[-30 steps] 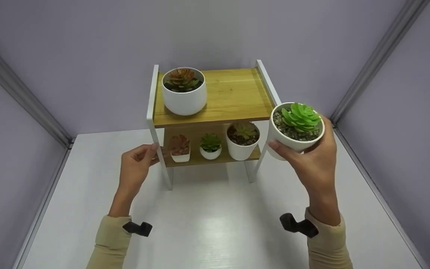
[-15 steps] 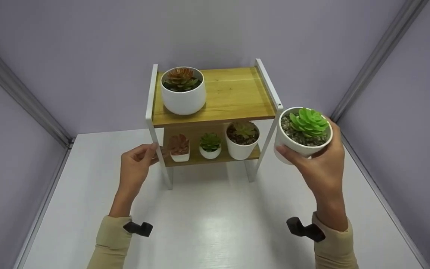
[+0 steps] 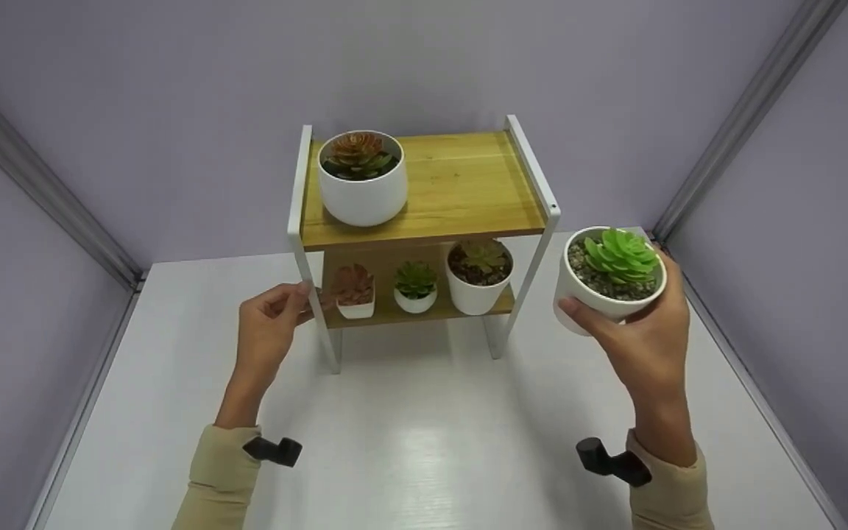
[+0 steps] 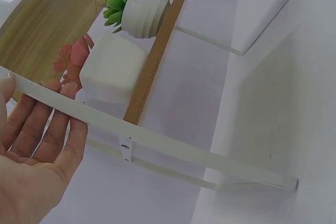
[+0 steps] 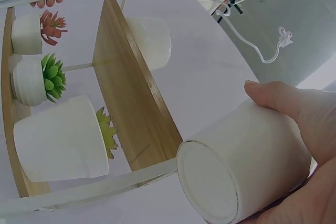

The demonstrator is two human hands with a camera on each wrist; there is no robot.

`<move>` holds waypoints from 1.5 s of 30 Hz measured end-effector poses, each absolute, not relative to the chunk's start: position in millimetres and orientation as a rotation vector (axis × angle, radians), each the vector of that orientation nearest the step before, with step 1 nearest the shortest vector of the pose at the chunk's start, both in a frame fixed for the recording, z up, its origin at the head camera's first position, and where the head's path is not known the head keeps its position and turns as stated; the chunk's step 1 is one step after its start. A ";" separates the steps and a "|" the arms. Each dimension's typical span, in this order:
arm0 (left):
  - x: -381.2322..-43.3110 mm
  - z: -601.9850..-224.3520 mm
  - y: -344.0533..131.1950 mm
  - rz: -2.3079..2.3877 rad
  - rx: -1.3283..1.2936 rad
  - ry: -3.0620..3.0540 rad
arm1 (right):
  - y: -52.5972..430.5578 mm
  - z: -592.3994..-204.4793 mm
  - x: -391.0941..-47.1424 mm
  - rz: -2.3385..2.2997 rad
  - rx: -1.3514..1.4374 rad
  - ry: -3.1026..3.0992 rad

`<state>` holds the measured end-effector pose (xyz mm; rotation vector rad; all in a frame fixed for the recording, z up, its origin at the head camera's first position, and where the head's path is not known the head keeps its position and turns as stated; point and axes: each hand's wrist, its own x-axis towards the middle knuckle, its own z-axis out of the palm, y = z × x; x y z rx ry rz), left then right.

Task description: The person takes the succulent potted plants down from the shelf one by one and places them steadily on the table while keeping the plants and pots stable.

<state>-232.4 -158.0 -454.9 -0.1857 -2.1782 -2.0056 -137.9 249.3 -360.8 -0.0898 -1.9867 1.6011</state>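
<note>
My right hand [image 3: 648,346] grips a potted succulent [image 3: 612,280], bright green with gravel in a white pot, held in the air to the right of a two-tier shelf [image 3: 461,184]. The right wrist view shows the pot's underside [image 5: 207,182], with my thumb along its side. At the shelf's left side, my left hand [image 3: 269,316] pinches the white front leg [image 3: 324,338]. In the left wrist view, the fingers [image 4: 52,135] lie behind that leg and the thumb is partly cut off by the frame.
On the top board's left stands a large white pot with a reddish succulent [image 3: 361,184]. Along the lower board are a square pot with a pink succulent [image 3: 355,294], a small green succulent [image 3: 415,287] and a larger potted succulent [image 3: 477,280]. Grey walls enclose the white table [image 3: 417,442].
My right hand has carried the bright green succulent rightward and slightly down, away from the shelf's right front corner. My left hand stays at the leg.
</note>
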 end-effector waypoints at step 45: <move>-232.1 -456.3 -158.0 -1.976 -0.113 -2.226 | 285.3 -424.3 -183.7 1.531 -0.151 -2.065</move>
